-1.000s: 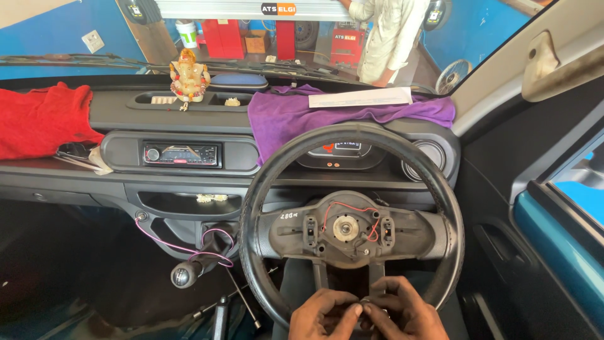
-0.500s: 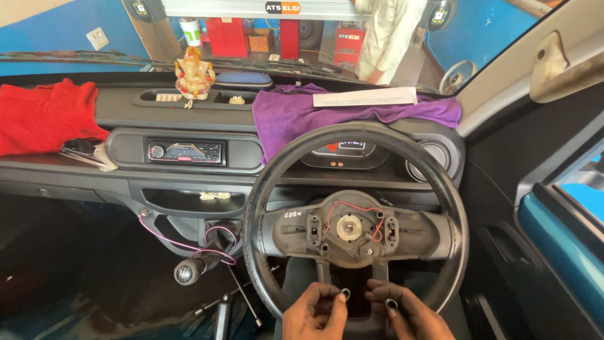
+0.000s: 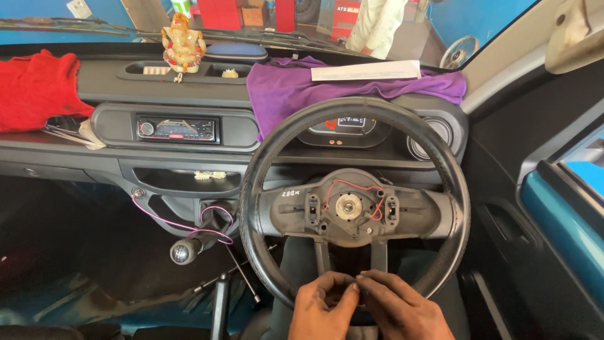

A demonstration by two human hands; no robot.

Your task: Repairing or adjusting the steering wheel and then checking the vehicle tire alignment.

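On the far left a red cloth [image 3: 34,88] lies on the dashboard [image 3: 113,85]. To its right a small idol figure [image 3: 182,43] stands on the far edge of the dashboard, and a car stereo [image 3: 178,129] sits in the panel below it. Nearer and lower, a gear knob [image 3: 183,252] sticks up with pink and purple wires [image 3: 176,221] looped just beside it. A purple cloth [image 3: 296,88] is draped over the dashboard behind the steering wheel [image 3: 264,164], with a white strip of paper [image 3: 366,70] lying on it. The steering wheel has its centre cover off, so the bare hub [image 3: 348,206] and a thin red wire [image 3: 343,184] show.

At the near rim of the wheel the left hand [image 3: 321,311] and right hand [image 3: 402,311] meet, fingertips touching. Both sets of fingers are curled and pinched together, seemingly on something small, though what they grip is too tiny to make out. On the far right is the car door [image 3: 553,214].
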